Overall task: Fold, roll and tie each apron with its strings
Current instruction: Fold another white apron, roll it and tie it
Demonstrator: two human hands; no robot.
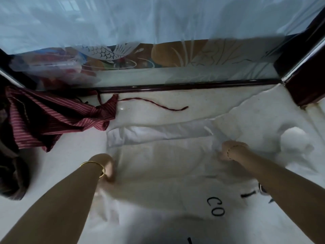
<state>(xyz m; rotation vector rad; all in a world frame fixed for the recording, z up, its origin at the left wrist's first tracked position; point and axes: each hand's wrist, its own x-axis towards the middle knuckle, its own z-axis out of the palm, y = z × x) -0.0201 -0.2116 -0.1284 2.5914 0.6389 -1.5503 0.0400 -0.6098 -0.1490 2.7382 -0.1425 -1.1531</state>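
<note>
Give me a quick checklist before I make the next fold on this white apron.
1. Left hand at the white apron left edge: ok.
2. Right hand at its right edge: ok.
3. Both hands firmly gripping cloth: cannot tell, blurred.
4. Red string lying clear of the white apron: ok.
5. Red striped apron clear of the white apron's far left corner: cannot tell, they lie very close.
</note>
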